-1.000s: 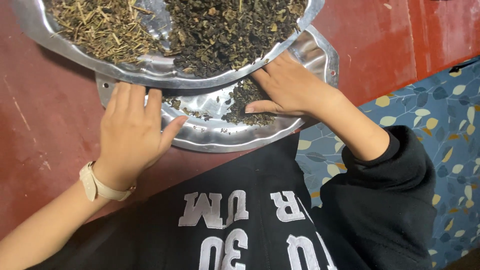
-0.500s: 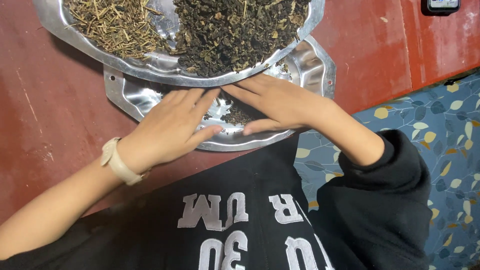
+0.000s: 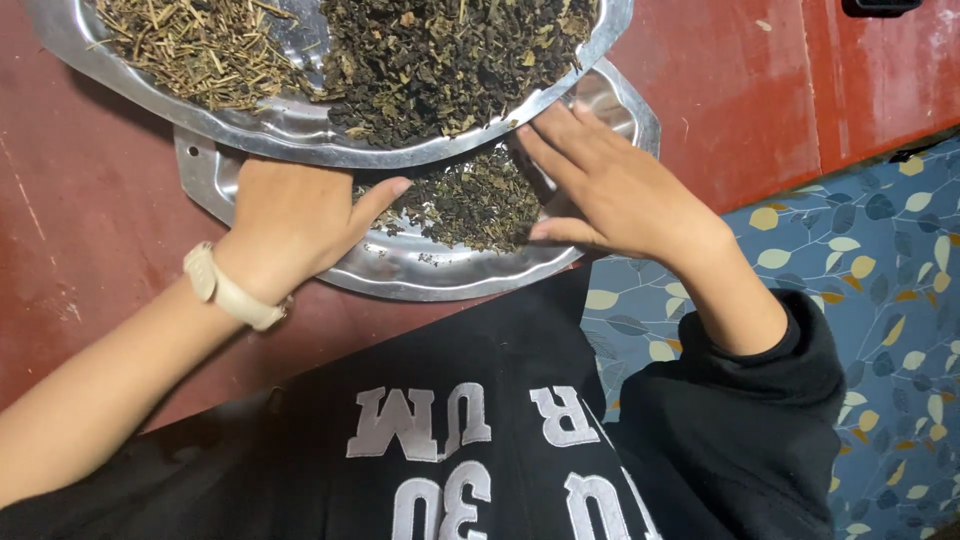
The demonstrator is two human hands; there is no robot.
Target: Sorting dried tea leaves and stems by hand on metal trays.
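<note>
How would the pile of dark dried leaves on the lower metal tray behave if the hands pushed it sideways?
The dried leaves look loose and crumbly, so they would probably scatter rather than slide as one mass. They seem light, and the lower tray looks smooth and shiny, so they would likely glide easily between the left hand and right hand.

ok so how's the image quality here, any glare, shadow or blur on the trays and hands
Head view: the lower metal tray shows bright glare along its rim; the upper metal tray casts a dark shadow over the lower one, hiding the left hand's fingertips. The right hand and the dried leaves between the hands look sharp, with no obvious motion blur. Lighting is dim and even on the red table.
</note>
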